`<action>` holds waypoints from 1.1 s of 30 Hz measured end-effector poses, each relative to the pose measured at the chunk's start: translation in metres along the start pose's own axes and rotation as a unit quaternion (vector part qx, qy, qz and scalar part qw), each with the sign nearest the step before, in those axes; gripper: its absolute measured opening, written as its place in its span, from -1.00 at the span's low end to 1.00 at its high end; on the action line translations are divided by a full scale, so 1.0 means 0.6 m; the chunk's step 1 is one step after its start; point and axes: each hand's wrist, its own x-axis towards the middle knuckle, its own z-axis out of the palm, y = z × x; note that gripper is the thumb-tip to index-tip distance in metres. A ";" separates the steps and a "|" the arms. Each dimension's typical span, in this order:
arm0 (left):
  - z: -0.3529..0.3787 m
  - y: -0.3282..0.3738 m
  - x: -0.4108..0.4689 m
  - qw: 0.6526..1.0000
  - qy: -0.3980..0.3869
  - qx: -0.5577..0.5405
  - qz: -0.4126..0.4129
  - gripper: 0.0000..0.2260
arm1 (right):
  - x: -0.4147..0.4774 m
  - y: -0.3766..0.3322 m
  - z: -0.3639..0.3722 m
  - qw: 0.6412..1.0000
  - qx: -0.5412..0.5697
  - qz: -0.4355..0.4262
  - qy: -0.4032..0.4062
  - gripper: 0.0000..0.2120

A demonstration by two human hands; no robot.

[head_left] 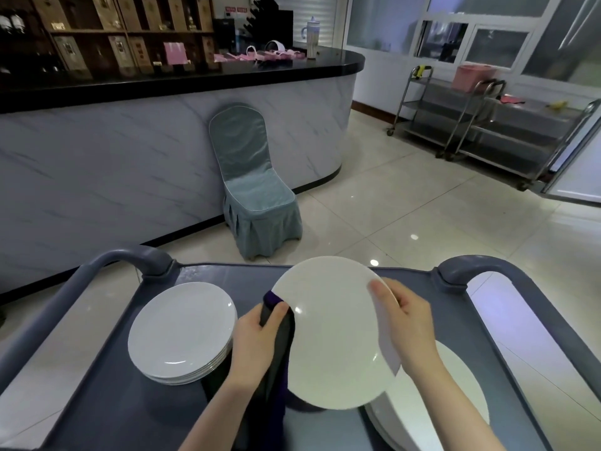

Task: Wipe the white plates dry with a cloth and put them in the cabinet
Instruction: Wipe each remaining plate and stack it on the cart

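A grey plastic cart (pixel 113 402) with rounded handles fills the lower frame. A glossy round white plate (pixel 335 333) is held tilted at lower centre. The right hand (pixel 409 333) pinches its right rim; the left hand (pixel 257 346) has its fingers (pixel 276 315) pressing a dark cloth (pixel 279 356) to its left edge. A stack of plates (pixel 182 330) sits lower left, and another plate (pixel 455 395) lower right.

Glossy white plate (pixel 331 333), dark matt cloth (pixel 276 346), smooth grey plastic cart (pixel 136 415).

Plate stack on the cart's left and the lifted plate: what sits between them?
In the head view, the left hand gripping the dark cloth, between the plate stack and lifted plate.
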 end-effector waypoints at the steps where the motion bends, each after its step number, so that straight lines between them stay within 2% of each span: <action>1: -0.006 0.000 0.002 1.000 -0.002 -0.001 0.004 -0.69 | -0.004 -0.002 0.003 1.000 -0.008 -0.001 -0.015 -0.77; 7: -0.043 0.019 0.021 0.982 -0.101 0.100 0.122 -0.81 | -0.028 0.001 0.028 0.982 -0.080 -0.059 -0.162 -0.79; 9: -0.041 0.026 0.022 0.976 -0.126 0.117 0.132 -0.78 | -0.031 -0.005 0.035 0.980 -0.078 -0.059 -0.176 -0.77; 11: -0.040 0.032 0.023 0.983 -0.101 0.091 0.125 -0.80 | -0.021 -0.013 0.028 0.986 -0.057 -0.073 -0.137 -0.75; 14: -0.031 0.036 0.020 0.997 0.013 0.006 0.075 -0.79 | -0.015 -0.014 0.032 0.998 0.045 -0.050 0.001 -0.68; 17: -0.001 0.028 0.011 0.984 0.094 -0.145 -0.050 -0.67 | -0.032 -0.012 0.069 0.963 0.232 0.025 0.136 -0.53; 19: 0.013 0.021 0.003 0.970 0.112 -0.196 -0.088 -0.65 | -0.040 0.002 0.081 0.947 0.259 0.069 0.178 -0.58; 20: 0.014 0.018 0.002 0.970 0.110 -0.196 -0.091 -0.65 | -0.044 0.013 0.079 0.950 0.244 0.081 0.174 -0.64; 23: -0.001 0.011 0.012 0.978 0.106 -0.165 -0.068 -0.63 | -0.053 0.024 0.052 0.980 0.169 0.075 0.067 -0.84; 25: -0.014 0.015 0.020 0.988 0.103 -0.113 -0.025 -0.57 | -0.040 0.020 0.025 0.990 0.132 0.043 -0.006 -0.82; 28: -0.024 0.036 0.024 0.994 0.059 -0.005 0.093 -0.60 | 0.000 -0.006 -0.008 0.996 0.021 -0.021 -0.086 -0.79; 31: -0.020 0.060 0.027 0.975 -0.060 0.071 0.201 -0.69 | 0.024 -0.031 -0.006 0.956 -0.140 -0.076 -0.246 -0.92; 33: -0.014 0.063 0.026 0.961 -0.113 0.102 0.232 -0.68 | 0.021 -0.028 0.007 0.932 -0.197 -0.113 -0.283 -0.84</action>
